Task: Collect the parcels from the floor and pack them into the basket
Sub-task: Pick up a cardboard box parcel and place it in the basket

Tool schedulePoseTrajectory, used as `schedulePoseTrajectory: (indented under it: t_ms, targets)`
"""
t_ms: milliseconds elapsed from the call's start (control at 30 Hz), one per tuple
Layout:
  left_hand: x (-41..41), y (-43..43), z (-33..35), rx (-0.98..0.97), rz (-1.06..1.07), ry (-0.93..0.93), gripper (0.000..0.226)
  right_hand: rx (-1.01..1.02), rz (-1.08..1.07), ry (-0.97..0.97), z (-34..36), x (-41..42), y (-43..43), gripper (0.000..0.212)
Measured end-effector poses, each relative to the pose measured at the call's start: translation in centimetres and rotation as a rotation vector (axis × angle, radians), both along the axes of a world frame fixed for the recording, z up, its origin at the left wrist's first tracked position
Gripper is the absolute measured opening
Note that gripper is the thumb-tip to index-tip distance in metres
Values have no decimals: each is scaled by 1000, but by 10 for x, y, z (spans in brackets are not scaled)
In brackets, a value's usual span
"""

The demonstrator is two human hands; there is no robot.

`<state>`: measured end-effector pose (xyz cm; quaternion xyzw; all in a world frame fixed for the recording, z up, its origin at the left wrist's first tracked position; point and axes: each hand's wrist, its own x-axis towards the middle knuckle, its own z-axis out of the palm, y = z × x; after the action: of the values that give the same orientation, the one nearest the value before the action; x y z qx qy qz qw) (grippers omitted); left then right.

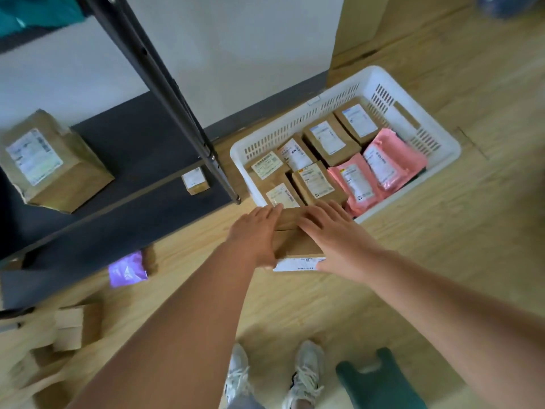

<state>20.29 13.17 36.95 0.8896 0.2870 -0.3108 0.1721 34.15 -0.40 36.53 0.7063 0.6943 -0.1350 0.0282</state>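
Forearms [206, 314] out, press left hand [256, 233] and right hand [339, 240] flat, fingers straight, against the brown parcel [295, 242] between them at the basket [448, 143] near rim, then lower level beyond fingertips.

The floor [442, 261] was light wood-grain planking, evenly lit, with soft shadows only. The wall [236, 54] was plain off-white, finished at floor level with a dark grey baseboard [265, 106]. A black metal shelving unit [165, 93] stood against the wall at left, and its upright post crossed dark shelf boards [132, 143]. A light wooden panel [359, 22] adjoined the wall at upper right. A dark green plastic stool [380, 379] stood on the floor at lower right.
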Motion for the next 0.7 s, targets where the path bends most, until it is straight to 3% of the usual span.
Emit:
schedulePoseTrajectory:
  t_ms: [133,267,400,533,700]
  targets:
    - [18,1,-8,-63,249,-54,127,-7,-381,20,-6,24,5,97]
    - [41,6,-25,-204,632,-103,123,-46,-823,353,-6,49,17,94]
    - [65,11,-41,-535,1068,-210,104,-190,-1136,633,-9,63,38,75]
    - [83,28,-64,-749,1392,-286,98,-337,-1185,731,-38,85,71,54]
    - [97,46,-101,-773,1555,-325,76,-391,-1208,810,-84,97,108,35]
